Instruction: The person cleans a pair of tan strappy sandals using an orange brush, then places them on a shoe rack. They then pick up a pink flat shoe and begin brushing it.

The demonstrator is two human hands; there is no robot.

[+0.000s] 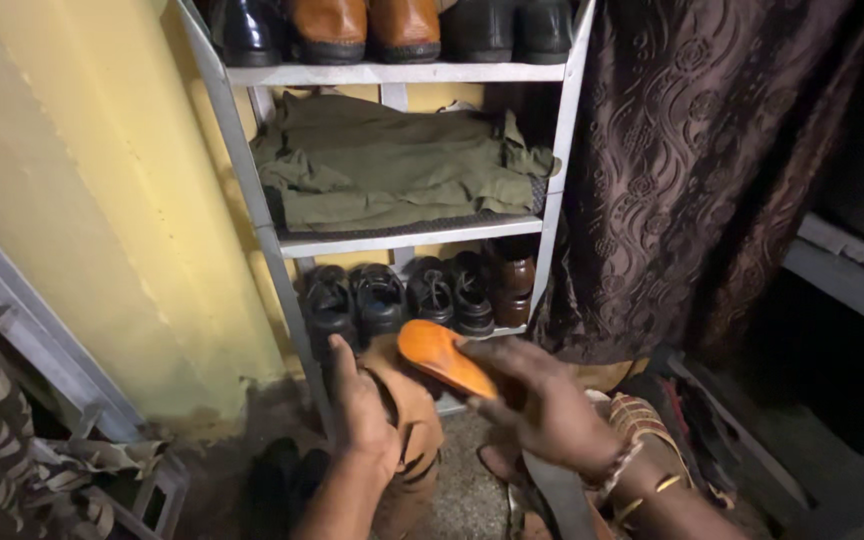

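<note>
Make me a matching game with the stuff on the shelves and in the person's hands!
Things:
1. folded green clothes
2. black sandals
3. orange insole
4. tan shoe

Places:
A. in the right hand
B. on the middle shelf
C. under the left hand
D. on the lowest shelf

Pairs: 1-B, 2-D, 3-A, 4-C

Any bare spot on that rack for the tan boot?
Little. The top shelf is packed with shoes; the middle shelf is covered by olive clothing; the bottom row of black sandals is full. Only floor between both hands shows bare.
</note>
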